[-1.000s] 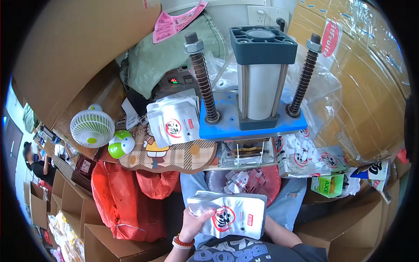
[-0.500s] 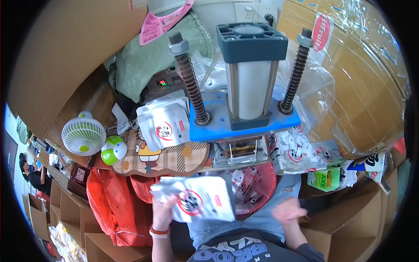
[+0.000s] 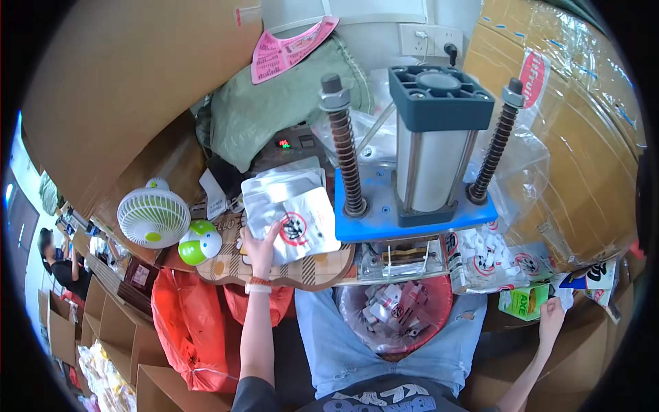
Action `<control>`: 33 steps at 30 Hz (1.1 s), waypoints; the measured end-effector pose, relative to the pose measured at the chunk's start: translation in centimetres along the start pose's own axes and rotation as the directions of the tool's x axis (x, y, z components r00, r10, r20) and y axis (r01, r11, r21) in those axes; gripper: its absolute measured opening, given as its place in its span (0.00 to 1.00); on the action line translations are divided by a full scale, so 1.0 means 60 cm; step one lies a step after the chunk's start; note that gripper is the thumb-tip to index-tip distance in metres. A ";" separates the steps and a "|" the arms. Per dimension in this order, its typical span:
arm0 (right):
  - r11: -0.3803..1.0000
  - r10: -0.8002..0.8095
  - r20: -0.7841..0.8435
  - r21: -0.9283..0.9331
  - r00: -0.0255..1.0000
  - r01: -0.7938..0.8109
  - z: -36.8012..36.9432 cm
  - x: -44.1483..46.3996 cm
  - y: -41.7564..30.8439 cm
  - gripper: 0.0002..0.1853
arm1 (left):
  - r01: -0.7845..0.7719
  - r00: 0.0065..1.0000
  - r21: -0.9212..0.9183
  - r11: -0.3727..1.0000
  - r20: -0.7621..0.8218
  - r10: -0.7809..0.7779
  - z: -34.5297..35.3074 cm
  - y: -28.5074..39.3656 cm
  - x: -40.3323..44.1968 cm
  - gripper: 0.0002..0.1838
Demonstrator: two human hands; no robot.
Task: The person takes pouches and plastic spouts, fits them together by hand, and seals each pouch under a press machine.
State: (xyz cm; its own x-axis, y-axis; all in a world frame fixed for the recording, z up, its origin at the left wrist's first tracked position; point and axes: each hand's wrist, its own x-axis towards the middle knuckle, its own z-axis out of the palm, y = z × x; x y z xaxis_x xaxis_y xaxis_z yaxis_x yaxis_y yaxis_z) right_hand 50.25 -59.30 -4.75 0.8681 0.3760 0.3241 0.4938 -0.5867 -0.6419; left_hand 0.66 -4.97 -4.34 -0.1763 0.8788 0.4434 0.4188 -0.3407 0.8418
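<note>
The camera sits on the worker's head, facing forward and steeply down past the jeans (image 3: 322, 343). The pneumatic press (image 3: 432, 165) looms close ahead; left hand (image 3: 261, 248) and right hand (image 3: 551, 316) show at arm's length. Its wide, round-edged view spans from desk fan (image 3: 153, 216), left, to cardboard (image 3: 583, 137), right, and far wall socket (image 3: 431, 41).

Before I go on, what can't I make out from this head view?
In the head view:
Silver pouches: their count; the top one covers those beneath.
Right hand: what its fingers grip, if anything; the curled fingers hide it.
Digital display: digits too small and blurred.
Blue press plate: its underside, hidden by its own top.
</note>
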 end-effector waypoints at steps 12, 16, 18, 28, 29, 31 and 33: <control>0.835 -0.097 0.121 -0.530 0.988 0.147 0.054 0.018 0.051 0.06 | -0.239 0.957 0.394 0.888 -0.062 0.285 -0.046 0.042 -0.024 0.54; 0.842 -0.098 0.087 -0.524 0.991 0.129 0.057 0.030 0.036 0.09 | -0.575 0.818 0.428 0.697 0.278 0.504 0.018 0.122 -0.037 0.37; 0.849 -0.010 0.099 -0.525 0.995 0.061 0.051 0.032 0.025 0.09 | -0.618 0.786 0.538 0.574 0.405 0.466 0.084 0.140 -0.037 0.39; 0.970 -0.038 0.307 0.240 0.951 -0.039 -0.034 -0.025 -0.119 0.05 | -0.681 0.732 0.568 0.462 0.558 0.391 0.139 0.080 -0.066 0.46; 0.968 -0.154 0.342 0.241 0.927 0.072 -0.016 -0.016 -0.154 0.06 | -0.688 0.723 0.534 0.491 0.557 0.409 0.136 0.086 -0.067 0.47; 0.910 -0.389 0.349 0.290 0.853 0.297 0.050 0.016 -0.225 0.10 | -0.710 0.700 0.501 0.494 0.578 0.419 0.128 0.080 -0.063 0.49; 0.851 -0.524 0.289 0.200 0.801 0.485 0.140 0.049 -0.245 0.16 | -0.729 0.674 0.454 0.512 0.606 0.422 0.118 0.082 -0.065 0.50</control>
State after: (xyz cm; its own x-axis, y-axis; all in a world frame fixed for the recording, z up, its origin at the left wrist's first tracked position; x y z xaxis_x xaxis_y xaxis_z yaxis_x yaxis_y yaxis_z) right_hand 45.09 -43.57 -0.19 0.4217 0.8160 0.3954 0.8311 -0.1734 -0.5284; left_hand 9.69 -7.69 -4.11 0.5975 0.6514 0.4675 0.7478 -0.6632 -0.0316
